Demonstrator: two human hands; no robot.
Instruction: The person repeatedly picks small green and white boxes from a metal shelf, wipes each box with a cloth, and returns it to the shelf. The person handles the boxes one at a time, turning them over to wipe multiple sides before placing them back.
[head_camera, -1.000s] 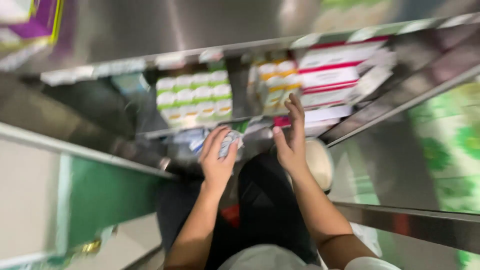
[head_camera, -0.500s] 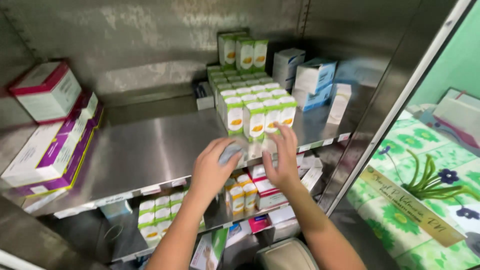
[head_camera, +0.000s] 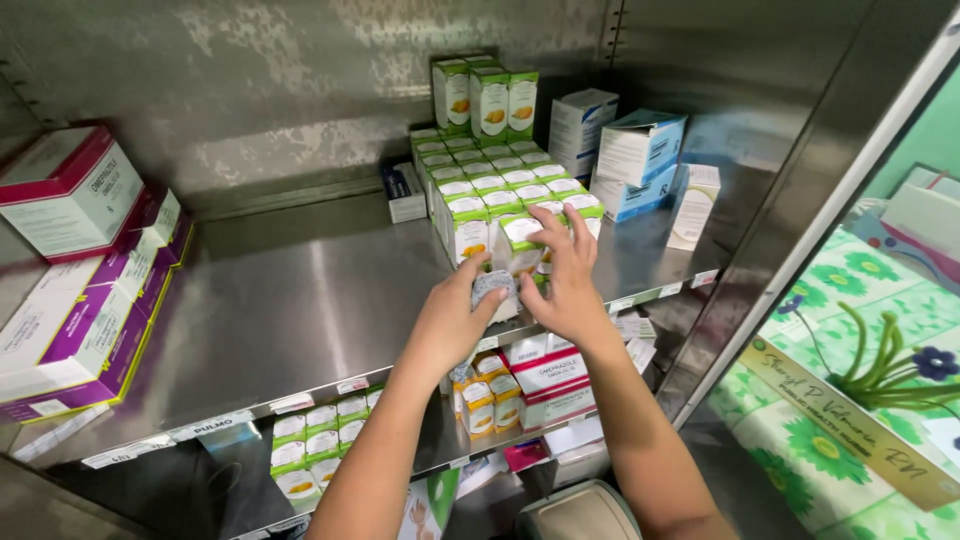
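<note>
Both hands at the front of a steel shelf, working on small boxes.

The left hand (head_camera: 450, 318) is curled around a small grey packet (head_camera: 494, 288); the right hand (head_camera: 566, 283), fingers spread, touches the green-and-white boxes (head_camera: 505, 205) just beyond, blue-and-white cartons (head_camera: 640, 150) farther back right.

The small cartons (head_camera: 505, 205) on the grey metal shelf (head_camera: 290, 320) are white with green tops (an orange spot on each front). The big boxes (head_camera: 85, 320) at the side are white with purple and magenta bands, the boxes at the back (head_camera: 640, 150) white and blue.
</note>
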